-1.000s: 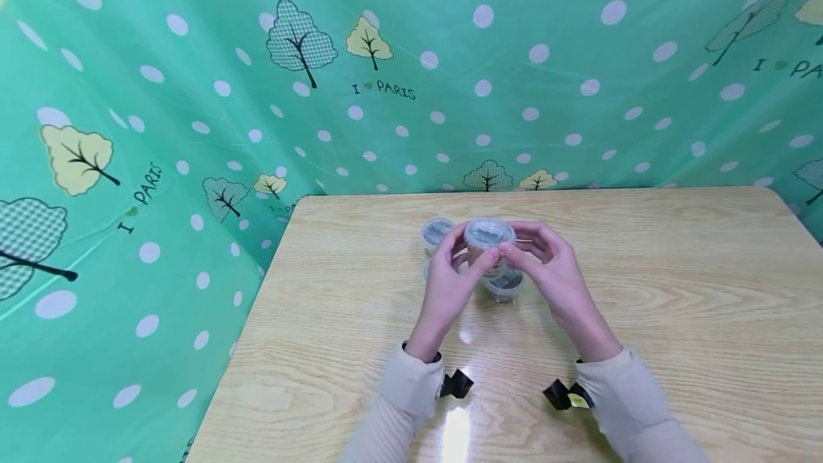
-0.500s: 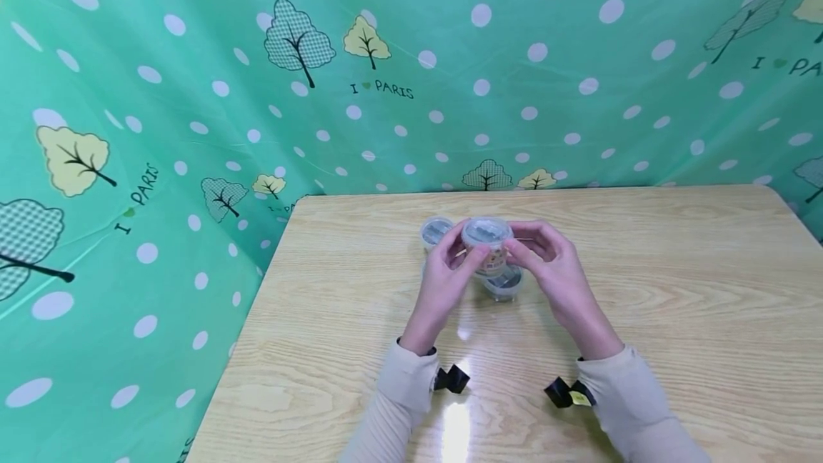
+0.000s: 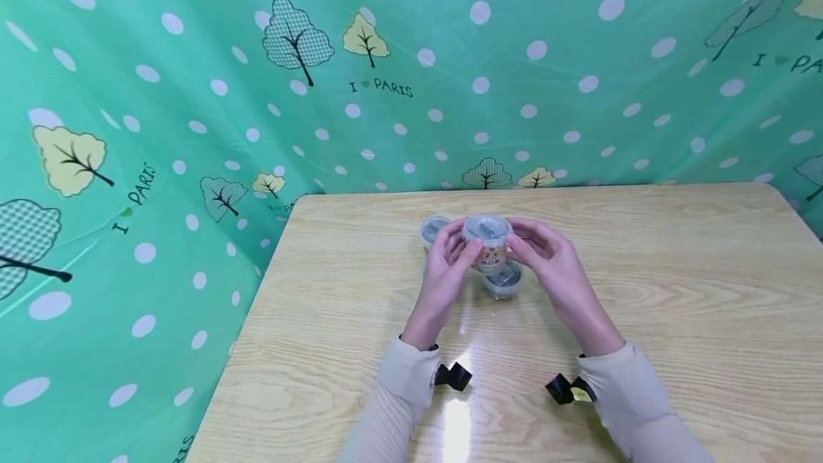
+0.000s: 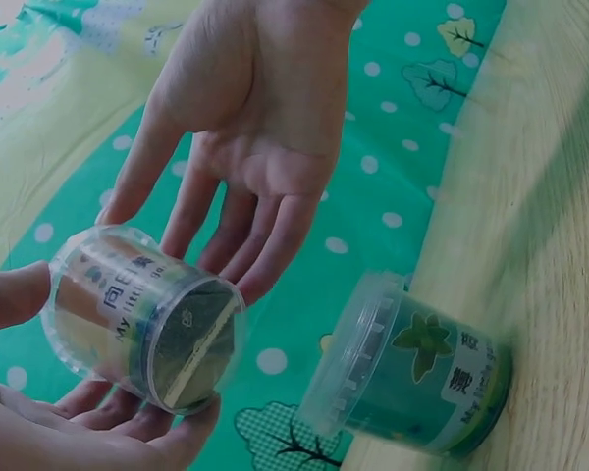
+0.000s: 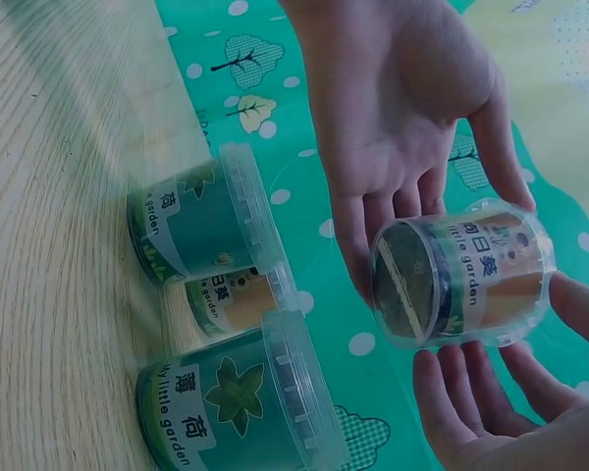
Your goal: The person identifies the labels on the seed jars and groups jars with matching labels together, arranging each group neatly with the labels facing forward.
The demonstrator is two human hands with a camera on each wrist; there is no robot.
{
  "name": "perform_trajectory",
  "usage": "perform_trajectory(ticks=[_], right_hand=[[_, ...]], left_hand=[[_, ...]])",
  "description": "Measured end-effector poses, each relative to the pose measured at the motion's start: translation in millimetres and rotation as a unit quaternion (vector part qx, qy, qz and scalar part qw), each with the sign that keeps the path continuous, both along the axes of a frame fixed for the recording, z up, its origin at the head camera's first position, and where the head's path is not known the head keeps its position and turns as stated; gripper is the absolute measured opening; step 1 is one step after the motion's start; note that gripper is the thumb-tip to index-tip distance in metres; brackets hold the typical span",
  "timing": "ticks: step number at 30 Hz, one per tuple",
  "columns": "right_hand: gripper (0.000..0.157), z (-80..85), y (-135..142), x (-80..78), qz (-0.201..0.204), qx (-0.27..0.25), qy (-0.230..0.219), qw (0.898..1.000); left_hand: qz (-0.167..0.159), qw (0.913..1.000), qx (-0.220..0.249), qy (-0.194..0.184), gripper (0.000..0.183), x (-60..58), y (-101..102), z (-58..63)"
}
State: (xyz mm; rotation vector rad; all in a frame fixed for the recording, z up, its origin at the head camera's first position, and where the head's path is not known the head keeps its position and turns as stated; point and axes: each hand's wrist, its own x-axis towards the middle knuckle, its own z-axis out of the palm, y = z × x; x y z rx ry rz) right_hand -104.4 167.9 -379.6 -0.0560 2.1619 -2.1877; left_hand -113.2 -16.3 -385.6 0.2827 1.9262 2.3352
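Observation:
Both hands hold a small clear plastic tub (image 3: 487,249) with a translucent lid and an orange "My little garden" label, raised above the table. My left hand (image 3: 442,274) grips its left side, thumb on the near face below the lid. From the other side my right hand (image 3: 554,266) holds it between thumb and fingers. Dark contents and a pale strip show through the base of this tub (image 5: 461,275) in the right wrist view. Below it stands a green-labelled tub (image 5: 240,402) with a leaf picture; another green-labelled tub (image 5: 201,218) stands near it.
Between those two, an orange-labelled tub (image 5: 238,299) is partly hidden. One lidded tub (image 3: 434,230) sits behind my left hand, and another (image 3: 504,281) lies nearer, below the held one. The wooden table (image 3: 675,291) meets a green dotted curtain (image 3: 411,77) at the back and left.
The held tub has turned so its printed label faces nearer to me. My left thumb has slid leftward across its front. The tubs on the table stay put.

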Motion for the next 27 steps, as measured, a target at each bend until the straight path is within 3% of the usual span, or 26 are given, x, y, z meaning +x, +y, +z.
perform_trajectory(ticks=[15,27], right_hand=[[0.056,-3.0,4.7,-6.7,-0.028,0.016,0.01,0.999],[0.056,-5.6,9.8,-16.2,-0.042,0.012,0.011,0.999]], left_hand=[[-0.019,0.9993,0.019,-0.026,0.056,-11.3,6.9,-5.1],[-0.01,0.9999,0.002,-0.011,0.055,-21.9,15.6,-2.7]])
